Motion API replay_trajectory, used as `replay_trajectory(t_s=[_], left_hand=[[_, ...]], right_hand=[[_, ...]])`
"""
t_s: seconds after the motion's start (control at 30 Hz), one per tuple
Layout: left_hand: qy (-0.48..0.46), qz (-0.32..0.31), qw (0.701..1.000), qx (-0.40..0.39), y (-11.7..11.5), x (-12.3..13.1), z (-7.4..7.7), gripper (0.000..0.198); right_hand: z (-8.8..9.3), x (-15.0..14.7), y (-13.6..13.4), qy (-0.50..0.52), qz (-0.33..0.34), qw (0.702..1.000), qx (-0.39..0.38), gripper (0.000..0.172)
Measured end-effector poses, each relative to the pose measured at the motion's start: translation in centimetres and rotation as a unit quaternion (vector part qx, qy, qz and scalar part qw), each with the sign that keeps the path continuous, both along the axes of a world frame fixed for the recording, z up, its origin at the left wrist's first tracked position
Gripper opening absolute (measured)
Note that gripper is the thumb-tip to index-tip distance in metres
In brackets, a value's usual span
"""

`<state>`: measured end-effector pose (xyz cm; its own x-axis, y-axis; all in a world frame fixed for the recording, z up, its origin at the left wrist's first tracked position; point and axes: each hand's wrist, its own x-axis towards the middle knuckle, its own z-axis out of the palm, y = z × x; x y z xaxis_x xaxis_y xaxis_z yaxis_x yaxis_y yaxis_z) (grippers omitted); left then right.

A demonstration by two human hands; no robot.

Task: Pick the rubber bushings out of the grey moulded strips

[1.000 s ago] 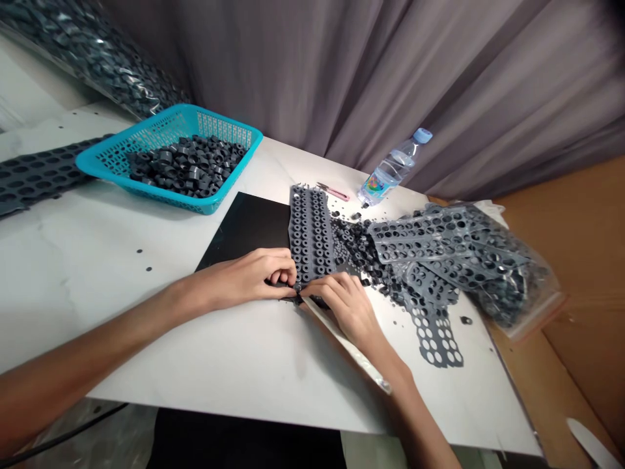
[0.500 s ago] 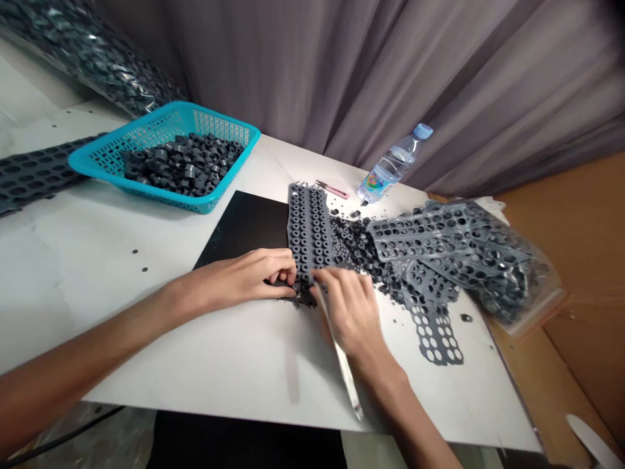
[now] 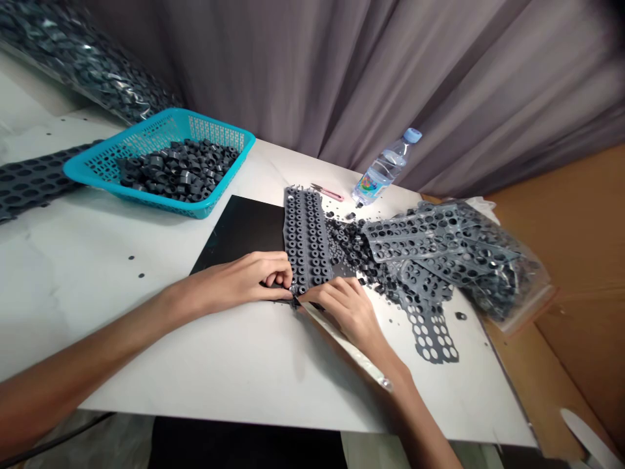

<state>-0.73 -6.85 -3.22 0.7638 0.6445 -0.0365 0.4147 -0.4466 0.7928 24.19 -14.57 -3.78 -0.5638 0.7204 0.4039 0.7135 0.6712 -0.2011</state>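
A grey moulded sheet (image 3: 305,234) with rows of ring-shaped parts lies partly over a black mat (image 3: 239,228). My left hand (image 3: 258,277) rests on the mat, its fingers curled and its thumb at the near left corner of the sheet, closed on that edge. In my right hand (image 3: 349,306) is a long, slim white tool (image 3: 349,348), slanting down to the right, with its tip at the same near corner. My fingers partly hide the tip and the corner, so its exact contact is unclear.
A blue basket (image 3: 205,207) of dark rings stands back left, by a bulging clear bag (image 3: 117,85). Loose rings and scraps (image 3: 354,244) lie right of the sheet, near punched sheets (image 3: 415,240), a water bottle (image 3: 381,170) and pink snips (image 3: 328,192).
The white tool has swung from steep to a flatter slant, and my right hand has turned and lowered, bringing the tip left to my left thumb. My left hand has stayed at the corner.
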Motion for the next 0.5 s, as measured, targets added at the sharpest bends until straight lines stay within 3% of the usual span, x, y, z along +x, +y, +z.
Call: replay_trajectory(t_s=[0.3,0.5], left_hand=[[-0.005,0.008,1.0,-0.006,0.0,0.1,0.0,0.024],[-0.021,0.009,1.0,-0.01,-0.2,0.2,0.1,0.022]], right_hand=[[-0.4,-0.6,0.1,-0.025,-0.011,0.999,0.025,0.021],[-0.6,-1.2,-0.4,-0.058,-0.018,0.996,0.058,0.025]])
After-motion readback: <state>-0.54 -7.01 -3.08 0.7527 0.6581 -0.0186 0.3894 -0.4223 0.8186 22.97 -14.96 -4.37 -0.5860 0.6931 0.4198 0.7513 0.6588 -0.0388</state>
